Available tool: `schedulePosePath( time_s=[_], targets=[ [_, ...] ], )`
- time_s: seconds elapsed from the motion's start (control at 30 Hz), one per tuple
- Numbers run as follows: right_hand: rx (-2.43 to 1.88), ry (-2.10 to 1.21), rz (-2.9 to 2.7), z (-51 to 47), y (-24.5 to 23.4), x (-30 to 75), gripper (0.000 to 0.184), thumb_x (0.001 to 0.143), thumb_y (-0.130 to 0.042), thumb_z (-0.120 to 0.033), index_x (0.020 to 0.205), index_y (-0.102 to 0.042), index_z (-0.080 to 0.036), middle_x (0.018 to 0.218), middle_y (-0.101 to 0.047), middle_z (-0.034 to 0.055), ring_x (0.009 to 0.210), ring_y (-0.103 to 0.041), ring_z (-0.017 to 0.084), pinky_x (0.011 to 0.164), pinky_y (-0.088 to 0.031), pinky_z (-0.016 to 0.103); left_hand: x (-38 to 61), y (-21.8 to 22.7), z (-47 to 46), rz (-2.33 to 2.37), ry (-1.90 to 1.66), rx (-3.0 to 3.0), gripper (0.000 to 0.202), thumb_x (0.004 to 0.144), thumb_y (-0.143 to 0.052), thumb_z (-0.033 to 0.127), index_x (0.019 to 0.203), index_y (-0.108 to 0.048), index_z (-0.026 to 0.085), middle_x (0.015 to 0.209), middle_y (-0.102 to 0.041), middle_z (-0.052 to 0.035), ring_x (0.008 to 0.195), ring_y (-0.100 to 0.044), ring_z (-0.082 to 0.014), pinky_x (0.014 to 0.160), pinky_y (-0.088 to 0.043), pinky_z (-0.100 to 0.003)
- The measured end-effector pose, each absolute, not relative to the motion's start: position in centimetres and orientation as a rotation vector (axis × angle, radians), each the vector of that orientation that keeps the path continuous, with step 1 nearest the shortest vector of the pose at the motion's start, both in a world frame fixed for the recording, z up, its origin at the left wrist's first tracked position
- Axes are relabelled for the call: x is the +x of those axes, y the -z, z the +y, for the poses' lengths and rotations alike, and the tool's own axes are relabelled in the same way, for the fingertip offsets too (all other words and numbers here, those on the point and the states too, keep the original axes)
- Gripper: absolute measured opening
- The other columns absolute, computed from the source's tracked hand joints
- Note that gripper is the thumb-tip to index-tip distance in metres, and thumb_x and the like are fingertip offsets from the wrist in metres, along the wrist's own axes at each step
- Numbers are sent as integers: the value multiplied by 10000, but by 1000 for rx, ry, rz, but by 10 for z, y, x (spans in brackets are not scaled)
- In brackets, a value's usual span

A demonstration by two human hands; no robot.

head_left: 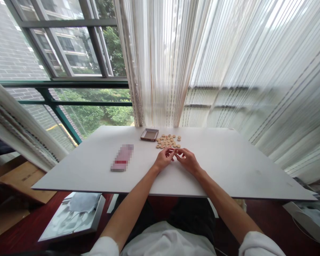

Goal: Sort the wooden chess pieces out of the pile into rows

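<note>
Left hand [164, 159] over the middle of the white table [229, 160] in the head view, with bent fingers and with thumb quite near to the fingertips. Right hand [187, 161] just beside, also over the middle of the table, in almost mirrored pose, with fingertips close to those of the left. Perhaps one small piece between both; too tiny to say, so cannot tell about a real hold in either.

Round wooden pieces [167, 143] in a loose group toward the far edge of the table, just beyond the hands. Shallow open box [150, 134] near that same edge, left of the pieces. On the table's left part, a blurred pinkish object [124, 156]. Surface of the table smooth and pale, with a faint grey mark on its right part.

Behind the table, striped sheer curtains [160, 64] in daylight; behind its left part, a window [74, 42], a green railing [90, 84] and leafy trees [104, 110]. Left of the table, cardboard boxes [24, 177]; below it, a dark red floor [261, 217].
</note>
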State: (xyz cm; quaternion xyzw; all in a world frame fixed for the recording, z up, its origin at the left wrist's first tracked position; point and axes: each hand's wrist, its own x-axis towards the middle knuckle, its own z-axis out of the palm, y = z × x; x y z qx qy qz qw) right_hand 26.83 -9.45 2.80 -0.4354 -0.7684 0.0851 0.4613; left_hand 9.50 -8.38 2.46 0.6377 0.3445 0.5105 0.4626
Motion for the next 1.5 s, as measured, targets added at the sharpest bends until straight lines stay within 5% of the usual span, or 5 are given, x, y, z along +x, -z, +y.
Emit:
schedulePosePath(
  time_s=[0.33, 0.67, 1.07, 1.5],
  targets=[
    [-1067, -263, -1875, -100, -34, 267, 318, 877, -548, -224, 1168, -668, -273, 949, -687, 47, 761, -647, 157, 671, -548, 270, 95, -22, -82, 817, -1281, 1594, 372, 830, -686, 378, 1097, -605, 133, 966, -706, -108, 706, -675, -137, 604, -579, -256],
    [-1032, -354, -1811, -100, -37, 268, 265, 916, -537, -357, 1076, -705, -227, 945, -719, 74, 731, -659, 170, 657, -556, 299, 94, -25, -86, 860, -1251, 1668, 390, 801, -718, 380, 1099, -622, 147, 943, -707, -90, 671, -674, -132, 590, -577, -252],
    [-1096, -452, -1748, -101, -39, 269, 297, 826, -649, -484, 885, -704, -199, 763, -726, 42, 647, -645, 169, 616, -516, 292, 94, -26, -90, 854, -1179, 1717, 326, 794, -717, 325, 1061, -631, 158, 875, -734, -73, 621, -659, -123, 554, -524, -224],
    [-1124, -458, -1754, -101, -39, 269, 314, 897, -550, -467, 839, -698, -197, 702, -712, 30, 559, -608, 150, 557, -485, 260, 94, -25, -90, 883, -1169, 1742, 346, 781, -727, 322, 1067, -626, 155, 874, -727, -69, 632, -649, -114, 556, -519, -210]
  ],
)
